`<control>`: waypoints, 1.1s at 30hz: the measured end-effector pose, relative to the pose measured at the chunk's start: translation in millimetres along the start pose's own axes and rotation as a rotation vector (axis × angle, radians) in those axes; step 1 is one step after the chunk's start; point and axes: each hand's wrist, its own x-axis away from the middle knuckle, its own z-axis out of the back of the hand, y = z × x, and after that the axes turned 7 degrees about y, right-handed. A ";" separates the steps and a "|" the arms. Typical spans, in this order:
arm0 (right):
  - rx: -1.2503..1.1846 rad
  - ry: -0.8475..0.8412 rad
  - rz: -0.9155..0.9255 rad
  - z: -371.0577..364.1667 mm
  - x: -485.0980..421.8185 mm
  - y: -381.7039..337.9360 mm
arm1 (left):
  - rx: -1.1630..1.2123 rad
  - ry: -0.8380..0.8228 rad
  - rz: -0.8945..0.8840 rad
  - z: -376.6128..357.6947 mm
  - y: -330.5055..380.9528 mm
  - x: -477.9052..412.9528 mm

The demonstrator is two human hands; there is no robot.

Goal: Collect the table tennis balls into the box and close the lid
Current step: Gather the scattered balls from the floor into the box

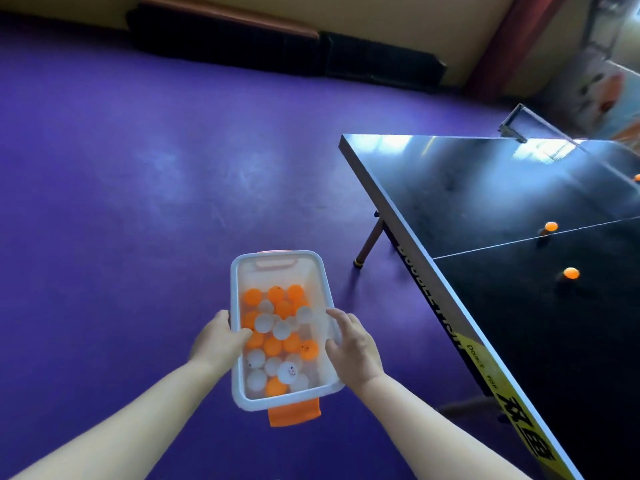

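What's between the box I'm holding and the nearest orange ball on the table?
In the head view, only bare purple floor and the table's edge separate the box from that ball.

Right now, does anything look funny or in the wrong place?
Yes. Three orange balls sit loose on the black table: one near the white line, one closer, one at the far right edge. The box, held by the left hand and right hand, has no lid on.
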 end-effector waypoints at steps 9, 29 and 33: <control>-0.031 0.085 -0.062 -57.6 -125.4 -118.4 | 0.051 -0.034 -0.060 106.2 14.7 -158.5; -0.146 0.121 -0.135 -119.2 -436.8 -204.2 | 0.030 -0.078 -0.067 170.8 112.6 -474.9; -0.183 0.120 -0.143 -99.9 -525.0 -191.6 | 0.055 -0.057 -0.075 152.2 171.7 -540.7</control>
